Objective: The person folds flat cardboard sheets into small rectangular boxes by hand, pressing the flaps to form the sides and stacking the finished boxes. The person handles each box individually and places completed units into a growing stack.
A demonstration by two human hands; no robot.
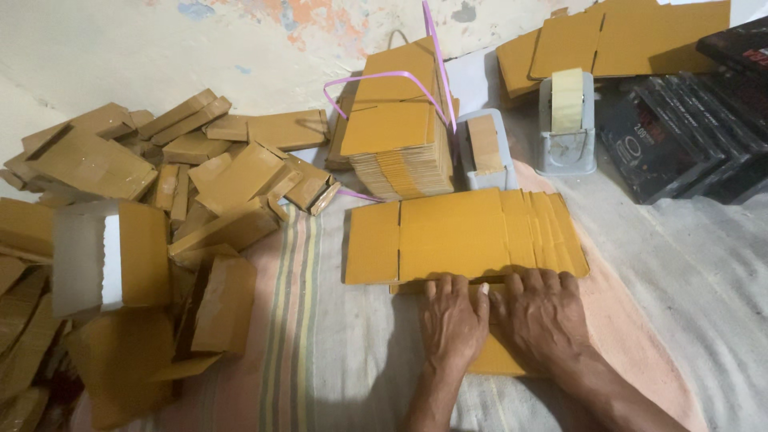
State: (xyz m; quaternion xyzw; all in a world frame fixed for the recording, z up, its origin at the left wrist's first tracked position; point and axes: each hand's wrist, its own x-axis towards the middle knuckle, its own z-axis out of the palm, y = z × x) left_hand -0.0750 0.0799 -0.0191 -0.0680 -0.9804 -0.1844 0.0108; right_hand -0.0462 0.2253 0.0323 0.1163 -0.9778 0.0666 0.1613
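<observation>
Head view shows a flat yellow-brown cardboard box blank (468, 236) lying on the striped cloth (320, 336), its near edge at 6 o'clock under both hands. Left hand (454, 316) and right hand (544, 314) lie palm-down side by side, fingers extended, pressed together and flat on the near flap; they pinch nothing. For a clean crease, keep pressure even along the score line and the fingertips aligned with it. At 12 o'clock of the blank stands a strapped stack of blanks (396, 132); at 1 o'clock, a tape dispenser (566, 120). At 9 o'clock lies a pile of folded boxes (184, 184).
</observation>
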